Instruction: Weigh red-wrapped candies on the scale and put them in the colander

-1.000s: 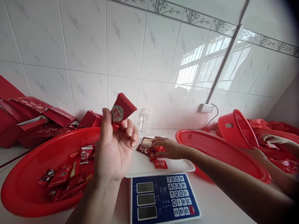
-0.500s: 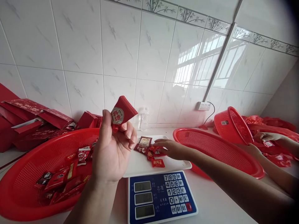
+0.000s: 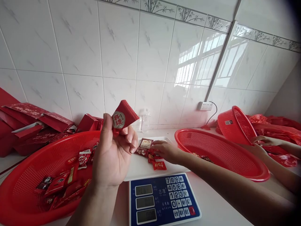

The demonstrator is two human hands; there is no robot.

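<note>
My left hand (image 3: 113,157) is raised and closed, pinching a red triangular snack packet (image 3: 124,114) with a round pale label between thumb and fingers. To its right, my right hand (image 3: 168,151) reaches over the white scale tray (image 3: 138,171), fingers stretched out and touching small packets there. A dark red packet with a cream label (image 3: 146,143) lies by my fingertips, and a small bright red packet (image 3: 159,165) sits nearer me. My right thumb is hidden. In front of the tray stands the blue scale panel (image 3: 164,199).
A red basket (image 3: 16,194) on the left holds several packets. Another red basket (image 3: 235,150) stands right, with a few packets inside. Further right, a co-worker's hands (image 3: 265,141) are near a tilted red basket (image 3: 235,124). Red boxes (image 3: 56,121) and a clear bottle (image 3: 145,121) stand by the wall.
My right hand has moved slightly left over the packets. Packets now show in the right basket. The co-worker's far hand has moved left towards the tilted basket. My left hand keeps its hold.
</note>
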